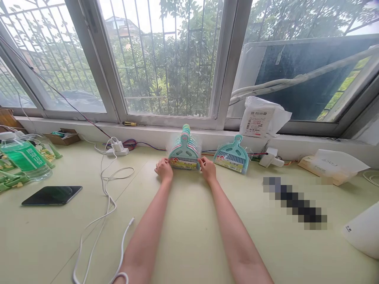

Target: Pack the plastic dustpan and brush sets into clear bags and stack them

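A stack of small dustpan-and-brush sets [184, 149] in clear plastic wrapping leans upright at the back of the table, mint green at the front with pink and green edges behind. My left hand [164, 170] is closed at the lower left edge of the front set. On the opposite lower edge, my right hand [207, 169] pinches the wrapping between thumb and fingers. A yellow label runs across the front brush's bristles. To the right of the stack, apart from it, one more wrapped mint dustpan set [233, 153] leans near the sill.
A black phone [51, 195], a green-labelled bottle [26, 157] and white cables [108, 197] lie or stand on the left. Right are a white plastic-wrapped package [262, 118], a tissue pack [331, 165], a blurred dark object [296, 201] and a white cylinder [364, 230].
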`<state>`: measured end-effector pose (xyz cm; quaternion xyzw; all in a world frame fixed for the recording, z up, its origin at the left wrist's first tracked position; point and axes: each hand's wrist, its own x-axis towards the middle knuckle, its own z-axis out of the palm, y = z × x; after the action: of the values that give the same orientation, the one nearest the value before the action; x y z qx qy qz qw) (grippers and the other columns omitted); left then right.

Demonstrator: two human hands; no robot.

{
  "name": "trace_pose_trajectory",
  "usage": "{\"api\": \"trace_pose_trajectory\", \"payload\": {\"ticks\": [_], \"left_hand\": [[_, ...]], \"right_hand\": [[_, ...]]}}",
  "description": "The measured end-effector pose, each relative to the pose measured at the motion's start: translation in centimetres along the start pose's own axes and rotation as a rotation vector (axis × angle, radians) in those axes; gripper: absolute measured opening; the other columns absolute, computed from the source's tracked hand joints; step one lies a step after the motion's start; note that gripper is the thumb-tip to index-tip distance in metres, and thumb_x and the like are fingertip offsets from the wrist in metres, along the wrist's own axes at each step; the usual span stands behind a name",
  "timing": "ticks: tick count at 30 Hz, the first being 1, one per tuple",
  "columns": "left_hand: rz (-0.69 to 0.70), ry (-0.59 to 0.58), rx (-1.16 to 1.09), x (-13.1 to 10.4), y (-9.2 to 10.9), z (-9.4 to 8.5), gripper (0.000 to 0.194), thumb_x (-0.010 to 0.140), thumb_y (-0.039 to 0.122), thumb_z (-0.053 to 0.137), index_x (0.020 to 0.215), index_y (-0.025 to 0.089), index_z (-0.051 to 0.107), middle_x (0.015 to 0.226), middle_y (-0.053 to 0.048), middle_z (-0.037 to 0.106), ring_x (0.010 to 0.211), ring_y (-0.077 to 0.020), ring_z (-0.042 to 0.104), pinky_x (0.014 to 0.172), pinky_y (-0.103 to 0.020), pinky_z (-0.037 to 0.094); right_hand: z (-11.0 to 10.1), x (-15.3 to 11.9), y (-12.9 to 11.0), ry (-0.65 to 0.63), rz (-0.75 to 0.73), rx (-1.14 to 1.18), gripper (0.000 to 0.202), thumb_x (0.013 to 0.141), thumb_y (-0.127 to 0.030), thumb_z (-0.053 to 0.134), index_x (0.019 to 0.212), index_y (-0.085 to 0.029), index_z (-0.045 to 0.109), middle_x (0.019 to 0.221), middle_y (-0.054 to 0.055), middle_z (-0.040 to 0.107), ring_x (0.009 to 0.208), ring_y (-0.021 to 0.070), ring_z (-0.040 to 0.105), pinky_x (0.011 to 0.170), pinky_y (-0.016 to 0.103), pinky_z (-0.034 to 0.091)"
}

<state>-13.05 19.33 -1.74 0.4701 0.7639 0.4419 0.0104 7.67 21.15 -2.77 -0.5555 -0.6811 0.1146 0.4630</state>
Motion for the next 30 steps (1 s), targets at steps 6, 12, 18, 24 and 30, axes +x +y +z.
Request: {"api": "trace_pose_trajectory", "payload": {"ticks": [6, 12, 18, 24, 30], "left_hand": [[-0.008, 0.027, -0.076, 0.1, 0.1, 0.3, 0.033, 0.095, 0.046, 0.032, 0.102, 0.021, 0.053, 0.104, -0.011, 0.065, 0.105, -0.027, 0.053, 0.086, -0.04, 0.037], [0.015, 0.08, -0.087, 0.0, 0.0, 0.4, 0.036, 0.094, 0.05, 0.032, 0.103, 0.022, 0.052, 0.11, -0.011, 0.061, 0.108, -0.0263, 0.05, 0.087, -0.039, 0.037], [0.011, 0.101, -0.136, 0.1, -0.2, 0.8, 0.035, 0.093, 0.051, 0.036, 0.111, 0.022, 0.046, 0.12, -0.01, 0.056, 0.117, -0.0259, 0.046, 0.093, -0.04, 0.036], [0.004, 0.083, -0.146, 0.3, -0.2, 0.8, 0.035, 0.093, 0.05, 0.035, 0.112, 0.023, 0.044, 0.12, -0.01, 0.055, 0.117, -0.026, 0.045, 0.094, -0.041, 0.036], [0.024, 0.16, -0.145, 0.2, 0.1, 0.6, 0.028, 0.094, 0.04, 0.036, 0.114, 0.022, 0.044, 0.116, -0.011, 0.054, 0.115, -0.0259, 0.046, 0.095, -0.042, 0.036]], "right_hand": [[-0.1, 0.0, -0.1, -0.027, 0.016, -0.011, 0.05, 0.088, -0.067, 0.035, 0.078, -0.023, 0.057, 0.066, 0.0, 0.065, 0.057, 0.0153, 0.057, 0.055, 0.023, 0.029], [-0.3, -0.2, -0.3, 0.01, 0.041, -0.024, 0.055, 0.086, -0.071, 0.032, 0.082, -0.023, 0.059, 0.075, 0.002, 0.068, 0.061, 0.0153, 0.057, 0.054, 0.023, 0.028], [-0.4, -0.2, -0.3, 0.075, 0.037, -0.039, 0.054, 0.085, -0.07, 0.036, 0.082, -0.023, 0.06, 0.076, 0.003, 0.067, 0.067, 0.0167, 0.059, 0.055, 0.023, 0.028], [-0.8, -0.4, -1.1, 0.242, 0.108, -0.03, 0.04, 0.091, -0.055, 0.036, 0.09, -0.021, 0.059, 0.088, 0.006, 0.067, 0.075, 0.0193, 0.06, 0.063, 0.026, 0.036], [-4.5, 0.1, 3.2, 0.86, 0.503, -0.107, 0.042, 0.09, -0.029, 0.031, 0.13, -0.018, 0.037, 0.131, 0.026, 0.046, 0.125, 0.034, 0.043, 0.088, 0.05, 0.036]]}}
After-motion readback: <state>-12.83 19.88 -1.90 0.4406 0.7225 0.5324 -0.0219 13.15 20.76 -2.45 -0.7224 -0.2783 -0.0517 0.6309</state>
